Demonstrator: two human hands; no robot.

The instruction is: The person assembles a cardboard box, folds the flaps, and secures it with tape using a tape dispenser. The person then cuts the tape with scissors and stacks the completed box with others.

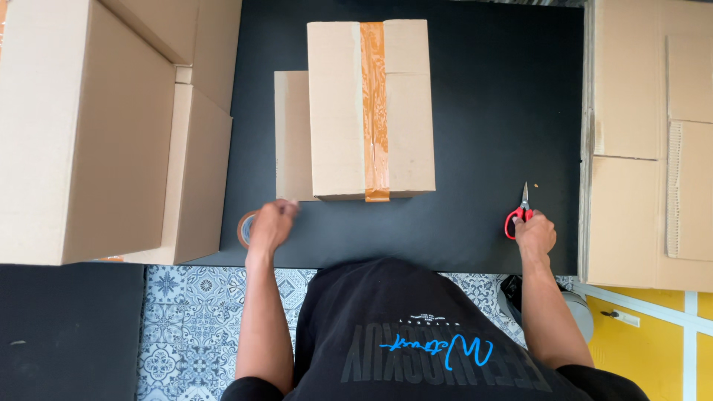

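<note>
Black desk (475, 111) carries a taped cardboard box (371, 111) at twelve o'clock. Left grip (271, 225) curls on a tape roll (246, 229) at eight; right grip (535, 234) pinches red scissors (519, 214) at four.

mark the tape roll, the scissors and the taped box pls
tape roll (244, 227), head view, exposed left rim
scissors (514, 219), head view, red handle loop
taped box (338, 111), head view, left top flap

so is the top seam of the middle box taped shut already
Yes, a strip of brown tape runs down the seam of the cardboard box and folds over its near edge.
</note>
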